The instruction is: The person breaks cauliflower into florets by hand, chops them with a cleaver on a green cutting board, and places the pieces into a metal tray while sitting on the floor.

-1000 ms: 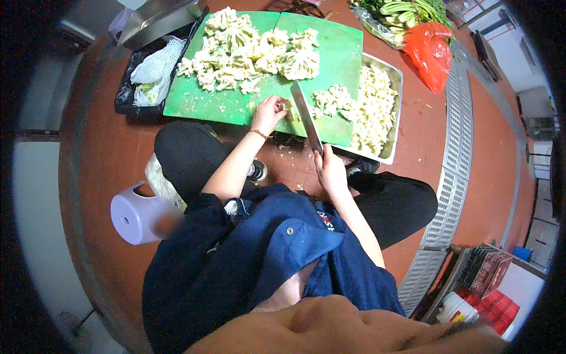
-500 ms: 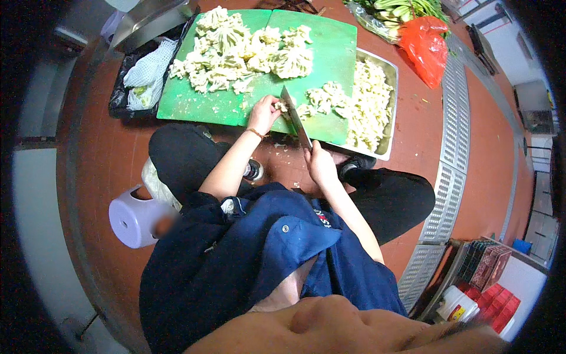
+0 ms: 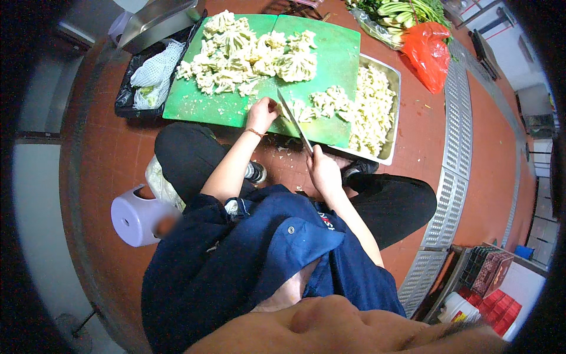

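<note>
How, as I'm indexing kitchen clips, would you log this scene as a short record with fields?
Right hand: grips a kitchen knife
Left hand: curled close to the knife; whether it pinches a piece is unclear
Work surface: green cutting board
On it: large cauliflower clusters toward the far side, smaller cut pieces right of the knife
Right of board: steel tray of chopped cauliflower
Far right: leafy greens, red plastic bag
Left of board: black-lined bin with white netting
Lower left: lilac plastic stool
</note>
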The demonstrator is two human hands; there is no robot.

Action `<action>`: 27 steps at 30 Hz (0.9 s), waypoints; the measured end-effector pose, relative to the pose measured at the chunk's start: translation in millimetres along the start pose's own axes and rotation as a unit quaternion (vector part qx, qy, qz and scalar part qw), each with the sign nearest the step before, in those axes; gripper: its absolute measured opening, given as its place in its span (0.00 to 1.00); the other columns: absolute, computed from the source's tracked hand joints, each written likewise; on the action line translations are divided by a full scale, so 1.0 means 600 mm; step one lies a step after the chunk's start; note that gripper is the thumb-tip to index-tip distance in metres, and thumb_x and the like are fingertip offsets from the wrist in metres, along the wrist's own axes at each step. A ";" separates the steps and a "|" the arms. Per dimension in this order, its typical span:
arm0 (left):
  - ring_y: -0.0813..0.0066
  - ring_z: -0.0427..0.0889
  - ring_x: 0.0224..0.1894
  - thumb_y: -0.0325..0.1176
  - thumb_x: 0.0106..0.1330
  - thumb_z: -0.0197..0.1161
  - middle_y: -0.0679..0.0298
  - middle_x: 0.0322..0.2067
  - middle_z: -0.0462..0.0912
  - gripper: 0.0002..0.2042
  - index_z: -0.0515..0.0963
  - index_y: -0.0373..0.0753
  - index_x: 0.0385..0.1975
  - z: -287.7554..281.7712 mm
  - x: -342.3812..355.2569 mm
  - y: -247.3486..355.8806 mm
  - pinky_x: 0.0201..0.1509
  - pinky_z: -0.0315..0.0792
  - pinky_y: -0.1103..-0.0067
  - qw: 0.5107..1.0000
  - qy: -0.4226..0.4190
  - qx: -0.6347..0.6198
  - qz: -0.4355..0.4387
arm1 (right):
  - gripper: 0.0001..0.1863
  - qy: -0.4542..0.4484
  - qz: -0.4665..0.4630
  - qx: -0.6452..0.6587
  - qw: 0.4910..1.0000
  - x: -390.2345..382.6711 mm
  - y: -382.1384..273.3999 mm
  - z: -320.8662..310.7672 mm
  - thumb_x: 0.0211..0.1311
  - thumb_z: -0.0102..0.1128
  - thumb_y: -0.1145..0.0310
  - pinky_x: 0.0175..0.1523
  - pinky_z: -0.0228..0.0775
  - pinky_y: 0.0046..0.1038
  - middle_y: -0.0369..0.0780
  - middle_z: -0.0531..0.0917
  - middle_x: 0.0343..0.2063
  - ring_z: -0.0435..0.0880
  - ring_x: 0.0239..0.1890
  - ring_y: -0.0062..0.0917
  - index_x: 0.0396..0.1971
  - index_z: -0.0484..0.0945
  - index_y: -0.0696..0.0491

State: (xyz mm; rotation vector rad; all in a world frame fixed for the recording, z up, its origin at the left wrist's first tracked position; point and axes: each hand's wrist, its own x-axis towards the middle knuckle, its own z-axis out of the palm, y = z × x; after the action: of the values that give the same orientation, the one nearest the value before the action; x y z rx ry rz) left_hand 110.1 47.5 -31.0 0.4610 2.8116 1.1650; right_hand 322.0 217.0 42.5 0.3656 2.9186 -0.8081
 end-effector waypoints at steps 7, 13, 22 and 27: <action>0.63 0.84 0.35 0.35 0.55 0.73 0.58 0.35 0.84 0.14 0.79 0.37 0.36 -0.004 0.005 0.001 0.42 0.79 0.70 1.000 -0.023 0.000 0.012 | 0.14 0.011 0.004 0.052 0.999 0.043 0.013 0.025 0.69 0.56 0.61 0.40 0.76 0.51 0.56 0.83 0.27 0.84 0.32 0.54 0.41 0.71 0.57; 0.56 0.73 0.61 0.29 0.59 0.65 0.59 0.53 0.80 0.17 0.79 0.40 0.49 0.011 0.015 0.089 0.69 0.67 0.63 0.960 -0.023 0.078 0.266 | 0.14 0.101 0.058 0.161 0.980 0.009 0.035 -0.024 0.70 0.58 0.61 0.35 0.73 0.50 0.56 0.82 0.26 0.83 0.32 0.55 0.41 0.71 0.57; 0.57 0.74 0.58 0.34 0.54 0.68 0.58 0.50 0.79 0.16 0.79 0.44 0.44 0.044 -0.004 0.097 0.67 0.63 0.62 0.971 0.011 0.133 0.196 | 0.13 0.091 0.062 0.108 0.988 -0.007 0.059 -0.016 0.69 0.55 0.62 0.36 0.75 0.53 0.57 0.83 0.27 0.83 0.32 0.55 0.45 0.70 0.54; 0.52 0.74 0.54 0.26 0.53 0.65 0.54 0.49 0.76 0.18 0.75 0.38 0.46 0.003 0.041 0.030 0.62 0.66 0.61 0.973 0.200 0.012 0.112 | 0.13 0.030 0.006 0.095 0.995 -0.023 0.042 0.001 0.66 0.55 0.62 0.37 0.75 0.53 0.55 0.83 0.27 0.84 0.32 0.53 0.43 0.70 0.53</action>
State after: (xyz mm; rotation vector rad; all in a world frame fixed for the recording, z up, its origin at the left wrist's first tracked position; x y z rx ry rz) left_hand 91.7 68.2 -18.3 0.6213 3.1829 1.4105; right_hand 341.6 234.6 31.4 0.4298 2.8971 -1.0961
